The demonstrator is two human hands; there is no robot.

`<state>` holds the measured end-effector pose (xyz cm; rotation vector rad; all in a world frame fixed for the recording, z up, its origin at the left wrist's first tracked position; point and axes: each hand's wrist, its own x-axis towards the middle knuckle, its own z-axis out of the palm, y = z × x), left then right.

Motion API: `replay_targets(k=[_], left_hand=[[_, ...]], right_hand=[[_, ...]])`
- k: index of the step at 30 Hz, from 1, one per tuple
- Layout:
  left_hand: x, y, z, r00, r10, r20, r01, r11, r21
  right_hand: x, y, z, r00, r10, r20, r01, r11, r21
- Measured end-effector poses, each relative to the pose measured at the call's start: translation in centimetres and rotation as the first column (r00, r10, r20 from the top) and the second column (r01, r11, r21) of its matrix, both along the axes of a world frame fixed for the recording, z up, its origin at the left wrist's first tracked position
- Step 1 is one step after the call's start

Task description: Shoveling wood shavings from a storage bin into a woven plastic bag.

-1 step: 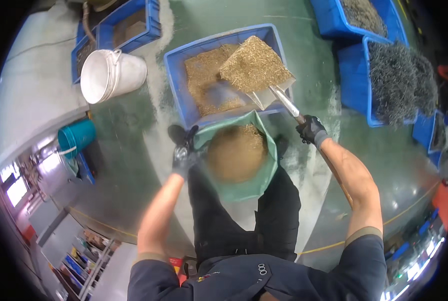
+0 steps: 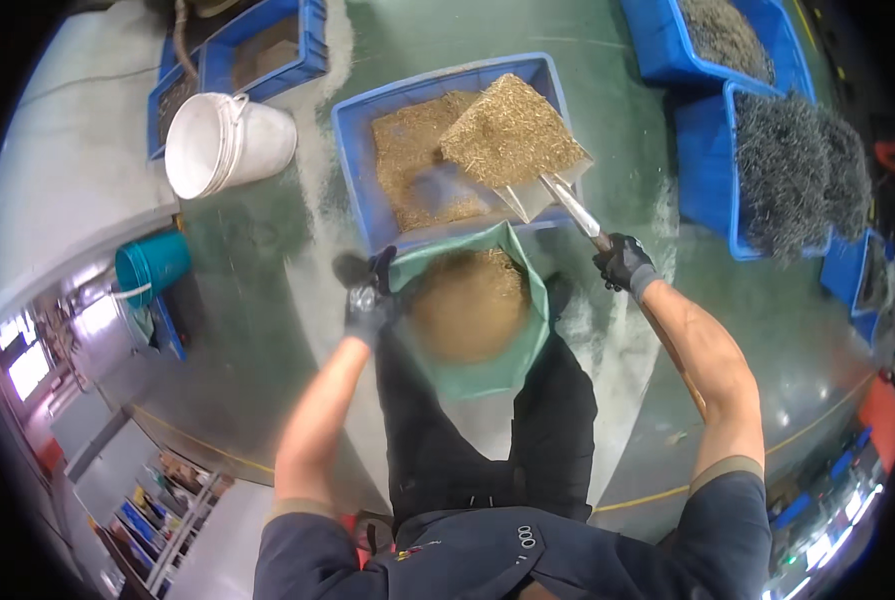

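My right hand [image 2: 625, 263], in a dark glove, is closed round the handle of a shovel [image 2: 574, 208]. The handle runs back beneath my right forearm. The blade carries a heap of golden-brown chips [image 2: 513, 130] and hangs over a blue bin [image 2: 352, 178] that holds more of the same material. A green sack [image 2: 538, 325] stands with its mouth wide between my legs, partly filled with brownish material that looks blurred. My left hand [image 2: 369, 303], also gloved, grips the sack at its left rim.
On the left are a white bucket [image 2: 257, 148], a teal bucket [image 2: 167, 265] and another blue bin [image 2: 302, 75]. Blue bins at the right hold dark wiry shavings [image 2: 787, 170] and greyish-brown material [image 2: 724, 38]. A shelf of tools [image 2: 157, 520] stands at lower left.
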<state>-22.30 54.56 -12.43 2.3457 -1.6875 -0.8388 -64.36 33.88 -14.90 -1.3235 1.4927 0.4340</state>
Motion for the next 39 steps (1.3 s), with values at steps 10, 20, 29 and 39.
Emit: replay_targets(k=[10, 20, 29, 39], left_hand=[[0.1, -3.9, -2.8, 0.954, 0.254, 0.161, -0.285, 0.934, 0.213], [-0.9, -4.9, -0.4, 0.958, 0.285, 0.043, -0.286, 0.924, 0.255], [-0.9, -3.4, -1.0, 0.972, 0.230, -0.037, -0.225, 0.968, 0.113], [-0.9, -0.9, -1.2, 0.984, 0.159, -0.077, -0.160, 0.987, -0.009]], right_hand=[[-4.4, 1.0, 12.6, 0.993, 0.119, -0.001, -0.119, 0.992, -0.030], [-5.7, 8.5, 17.3, 0.853, 0.499, -0.156, -0.513, 0.855, -0.072], [2.4, 12.0, 20.3, 0.531, 0.753, -0.389, -0.780, 0.614, 0.124], [9.5, 11.1, 25.8, 0.296, 0.796, -0.528, -0.821, 0.494, 0.284]])
